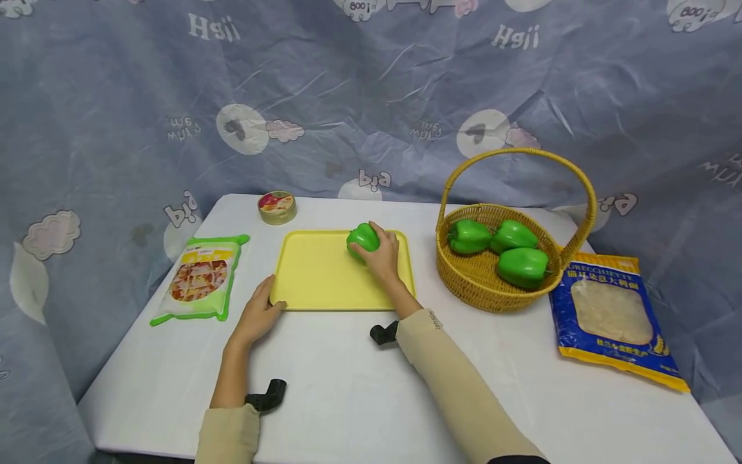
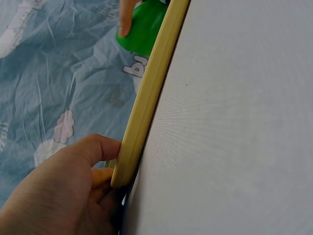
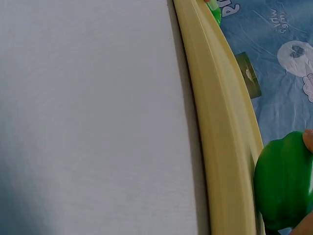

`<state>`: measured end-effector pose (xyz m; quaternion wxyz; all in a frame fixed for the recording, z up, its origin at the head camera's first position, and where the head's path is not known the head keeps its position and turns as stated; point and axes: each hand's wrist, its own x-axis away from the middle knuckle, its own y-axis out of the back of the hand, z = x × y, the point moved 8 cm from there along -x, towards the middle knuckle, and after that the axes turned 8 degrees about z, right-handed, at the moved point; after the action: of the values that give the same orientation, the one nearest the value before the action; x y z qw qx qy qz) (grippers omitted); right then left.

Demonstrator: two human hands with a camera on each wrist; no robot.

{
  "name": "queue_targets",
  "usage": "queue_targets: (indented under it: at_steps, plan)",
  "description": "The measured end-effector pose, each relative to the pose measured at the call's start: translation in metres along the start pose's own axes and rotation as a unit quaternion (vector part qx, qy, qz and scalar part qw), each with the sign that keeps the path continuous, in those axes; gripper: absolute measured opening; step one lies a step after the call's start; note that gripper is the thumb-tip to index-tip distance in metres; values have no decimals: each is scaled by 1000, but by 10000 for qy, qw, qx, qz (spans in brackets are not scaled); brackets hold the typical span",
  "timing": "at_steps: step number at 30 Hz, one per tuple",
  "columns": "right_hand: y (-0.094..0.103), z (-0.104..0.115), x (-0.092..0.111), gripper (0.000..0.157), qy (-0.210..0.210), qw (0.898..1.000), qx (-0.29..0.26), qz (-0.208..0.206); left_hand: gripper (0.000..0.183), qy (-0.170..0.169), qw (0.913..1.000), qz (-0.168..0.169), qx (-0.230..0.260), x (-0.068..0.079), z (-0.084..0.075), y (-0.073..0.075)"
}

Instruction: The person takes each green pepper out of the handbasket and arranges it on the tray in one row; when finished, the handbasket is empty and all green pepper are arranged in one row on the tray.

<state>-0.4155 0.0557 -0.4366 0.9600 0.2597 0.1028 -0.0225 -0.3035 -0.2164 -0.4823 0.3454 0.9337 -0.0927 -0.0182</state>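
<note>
A yellow rectangular tray (image 1: 319, 274) lies on the white table. My right hand (image 1: 382, 254) grips a green bell pepper (image 1: 362, 238) over the tray's far right part; in the right wrist view the pepper (image 3: 283, 178) shows right at the tray's rim (image 3: 220, 122), with fingertips on its side. My left hand (image 1: 259, 314) holds the tray's near left corner, the thumb on the rim and other fingers around the outside. The left wrist view shows this hand (image 2: 63, 181) pinching the tray edge (image 2: 142, 117). Three more green peppers (image 1: 523, 267) lie in a wicker basket (image 1: 481, 293).
The tall-handled basket stands right of the tray. Beyond it lies a blue and yellow pasta bag (image 1: 614, 316). Left of the tray is a green and white food packet (image 1: 199, 280), and a round tin (image 1: 277, 207) sits behind the tray's left end. A patterned cloth (image 1: 348, 96) hangs behind the table.
</note>
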Motion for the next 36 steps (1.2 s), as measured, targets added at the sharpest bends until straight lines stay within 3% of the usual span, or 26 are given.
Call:
queue_targets:
  at_steps: [10, 23, 29, 36]
  plan:
    - [-15, 0, 4, 79, 33, 9998, 181, 117, 70, 9, 10000, 27, -8, -1, 2, -1]
    - [-71, 31, 13, 99, 601, 9900, 136, 1266, 70, -27, 10000, 44, -21, -3, 1, -1]
    - [-91, 48, 13, 91, 926, 9826, 191, 1598, 70, -93, 9999, 31, 25, -5, 0, -1]
    - [-115, 65, 16, 83, 940, 9753, 328, 1973, 70, -83, 10000, 2, 0, -4, 1, 0]
